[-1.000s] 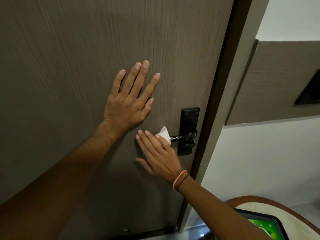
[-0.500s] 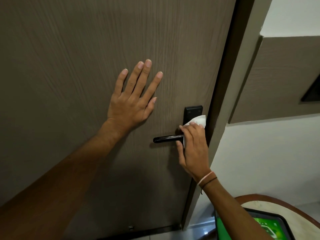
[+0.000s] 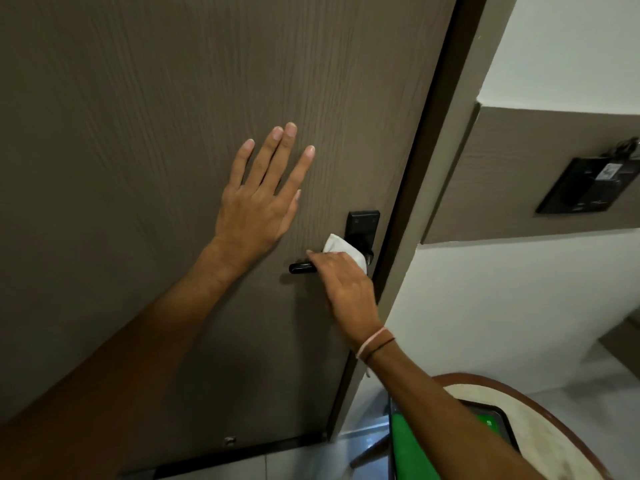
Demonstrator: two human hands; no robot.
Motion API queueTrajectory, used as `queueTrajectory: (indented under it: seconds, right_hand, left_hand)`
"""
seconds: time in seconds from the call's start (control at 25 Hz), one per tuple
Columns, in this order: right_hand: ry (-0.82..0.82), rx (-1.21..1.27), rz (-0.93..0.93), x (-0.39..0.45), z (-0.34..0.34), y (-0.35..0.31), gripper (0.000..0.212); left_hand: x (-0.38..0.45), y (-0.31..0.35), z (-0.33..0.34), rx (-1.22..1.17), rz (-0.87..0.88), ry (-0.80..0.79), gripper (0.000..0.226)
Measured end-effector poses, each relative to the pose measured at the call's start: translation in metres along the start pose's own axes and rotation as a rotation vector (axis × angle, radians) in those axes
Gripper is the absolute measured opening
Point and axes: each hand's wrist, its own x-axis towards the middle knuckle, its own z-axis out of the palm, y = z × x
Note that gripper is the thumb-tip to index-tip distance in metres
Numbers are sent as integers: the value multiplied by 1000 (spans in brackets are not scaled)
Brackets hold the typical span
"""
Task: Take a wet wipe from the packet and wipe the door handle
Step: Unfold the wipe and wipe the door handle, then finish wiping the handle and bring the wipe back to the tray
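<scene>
Head view looks down at a brown wood-grain door (image 3: pixel 145 140) with the left hand (image 3: pixel 258 206) spread flat against it, fingers splayed and grasping nothing — it simply braces the panel. The right hand (image 3: pixel 341 282) is closed around the wet wipe (image 3: pixel 341 245), pressing it over the black door handle (image 3: pixel 303 268) near where the lever meets its black backplate (image 3: pixel 362 228). Only the free tip of the lever shows to the left of the knuckles; a white corner of the wipe stands up above the fingers.

The wipe is light, limp and damp (it will bunch or slip off the lever unless pinched), so it seems best held as it is here: folded over the bar, with fingers above and, I judge, the thumb below, though the thumb is hidden. The handle itself looks rigid, smooth metal — slick once wet — and it is likely sprung, so heavy downward pressure could unlatch the door; the braced left hand helps against that.

Against half a second ago, the right hand has come a little leftward along the lever, off the backplate, whose upper part is now uncovered. A second ago that hand was at the lever's free end, so the stroke has run to the plate and is heading back. The left hand has stayed put throughout. Low at the right, a bench (image 3: pixel 540 438) carries a device with a green screen (image 3: pixel 485 419). The packet is not in view.
</scene>
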Motion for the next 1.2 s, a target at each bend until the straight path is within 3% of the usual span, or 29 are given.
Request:
queueTrajectory:
  seconds: [0.12, 0.2, 0.32, 0.4, 0.52, 0.6, 0.68, 0.76, 0.88, 0.96, 1.08, 1.2]
  right_hand:
    - [15, 196, 149, 9, 2, -23, 61]
    - [-3, 301, 149, 12, -5, -21, 50]
    - [-117, 282, 40, 13, -24, -4, 59]
    - [-135, 399, 81, 16, -38, 4, 53]
    - [-85, 1057, 496, 23, -67, 14, 33]
    - [-52, 1491, 875, 8, -97, 35, 27]
    - [-93, 1776, 1101, -24, -131, 74, 24]
    - [-152, 1918, 1223, -53, -159, 122, 15]
    - [-226, 1734, 1292, -107, -177, 190, 43]
    - [-313, 1499, 1344, -171, -183, 237, 52]
    - [-403, 1230, 1513, -298, -165, 307, 50]
    - [-348, 1099, 1613, -362, -149, 324, 32]
  left_hand:
    - [-15, 15, -23, -276, -153, -30, 51]
    - [-34, 26, -41, -401, -288, -63, 45]
    - [-48, 40, -68, -408, -365, -169, 39]
    - [-49, 49, -84, -412, -389, -202, 39]
    - [-35, 81, -106, -566, -562, -212, 37]
    - [-17, 123, -119, -826, -885, -343, 40]
    - [-2, 187, -129, -1202, -1208, -506, 43]
    - [8, 250, -127, -1402, -1383, -528, 30]
    - [2, 332, -112, -1491, -1537, -473, 3]
    - [-21, 397, -100, -1499, -1647, -533, 5]
    - [-97, 519, -66, -1468, -1790, -832, 15]
    - [-155, 560, -67, -1289, -1838, -1076, 17]
